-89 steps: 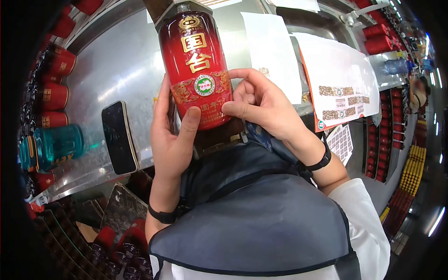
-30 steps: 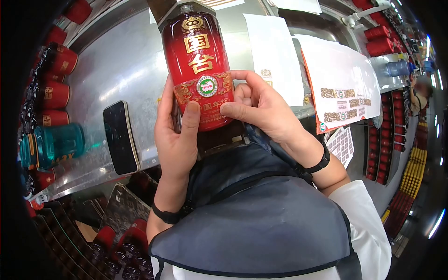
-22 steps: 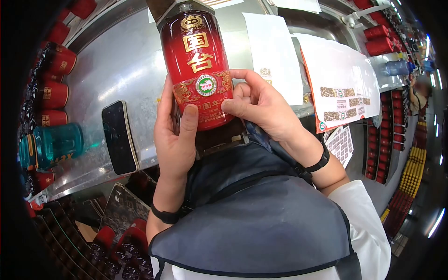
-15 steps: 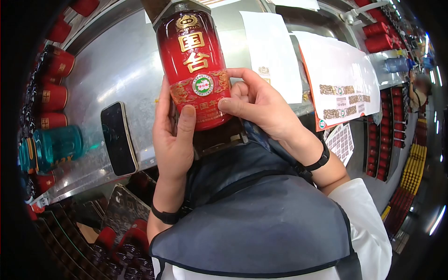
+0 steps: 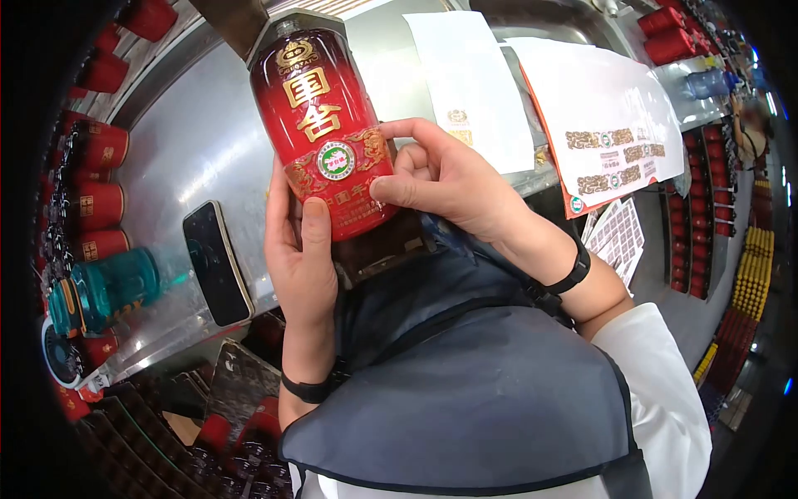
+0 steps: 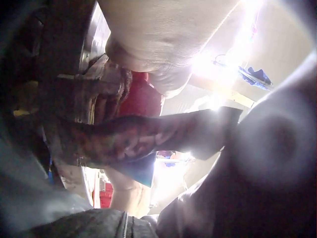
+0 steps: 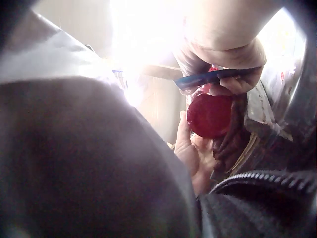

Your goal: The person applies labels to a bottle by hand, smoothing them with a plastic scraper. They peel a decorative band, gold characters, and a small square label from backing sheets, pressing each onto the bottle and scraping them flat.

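A red glass liquor bottle (image 5: 320,125) with gold characters lies tilted, its neck pointing away from me. Around its lower part runs a patterned band label (image 5: 341,158) with a round green-and-white emblem. My left hand (image 5: 303,258) grips the bottle's left side near the base, thumb on the front and fingers behind. My right hand (image 5: 440,179) holds the right side, its thumb at the lower front, index finger along the label's end and the other fingers curled. In the right wrist view the round bottle base (image 7: 210,116) shows between both hands; a dark blue strip (image 7: 213,77) crosses near the right fingers.
A phone (image 5: 218,262) and a teal jug (image 5: 116,287) lie on the metal table (image 5: 191,141) at left. White sheets (image 5: 474,83) and a label sheet (image 5: 607,116) with printed bands lie at right. Red bottles (image 5: 100,204) line the left edge. A dark apron (image 5: 465,399) covers my lap.
The bottle and both hands have shifted left in the head view, and the bottle leans more to the left. The surroundings have shifted too, as the head turned. Both hands keep their hold.
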`<state>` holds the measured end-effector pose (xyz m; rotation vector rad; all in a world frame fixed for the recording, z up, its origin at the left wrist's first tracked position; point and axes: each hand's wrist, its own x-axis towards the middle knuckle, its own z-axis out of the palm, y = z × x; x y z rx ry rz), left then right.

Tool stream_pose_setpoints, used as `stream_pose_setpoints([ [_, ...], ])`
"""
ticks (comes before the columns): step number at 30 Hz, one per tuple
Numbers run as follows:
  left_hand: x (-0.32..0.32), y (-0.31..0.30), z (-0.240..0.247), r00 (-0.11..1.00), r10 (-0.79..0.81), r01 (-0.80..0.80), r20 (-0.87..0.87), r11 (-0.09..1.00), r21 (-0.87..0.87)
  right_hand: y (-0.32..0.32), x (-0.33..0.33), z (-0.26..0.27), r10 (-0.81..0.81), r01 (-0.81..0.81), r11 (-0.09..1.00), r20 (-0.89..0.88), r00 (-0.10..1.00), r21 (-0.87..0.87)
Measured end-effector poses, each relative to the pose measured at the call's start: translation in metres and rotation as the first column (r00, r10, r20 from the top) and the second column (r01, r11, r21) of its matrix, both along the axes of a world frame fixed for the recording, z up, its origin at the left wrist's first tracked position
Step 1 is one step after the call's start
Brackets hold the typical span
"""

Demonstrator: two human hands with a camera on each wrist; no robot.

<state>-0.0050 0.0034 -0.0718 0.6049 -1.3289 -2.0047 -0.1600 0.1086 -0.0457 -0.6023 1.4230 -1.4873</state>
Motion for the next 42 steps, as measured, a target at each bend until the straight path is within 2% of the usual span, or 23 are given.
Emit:
stream_pose_setpoints([
  [5,-0.0019,0.0005,0.0018,0.999,0.027,-0.027,0.022,1.000,0.006,-0.0001,-0.0010,-0.0015,0.024,-0.024,1.000,-0.053,0.998,-0.003],
  [27,-0.0015,0.0025,0.0040,0.999,0.020,-0.020,0.029,1.000,0.000,0.0000,-0.0026,-0.0014,0.041,-0.042,0.999,-0.049,0.998,-0.014],
  [30,-0.0005,0.0010,0.0004,1.000,0.008,-0.008,-0.017,1.000,0.024,0.0001,-0.0022,-0.0031,0.039,-0.040,0.999,-0.062,0.997,-0.015],
  [42,-0.0011,0.0031,0.0042,1.000,0.017,-0.017,0.022,1.000,0.017,-0.0013,-0.0026,-0.0076,0.037,-0.039,0.999,-0.128,0.991,-0.011],
])
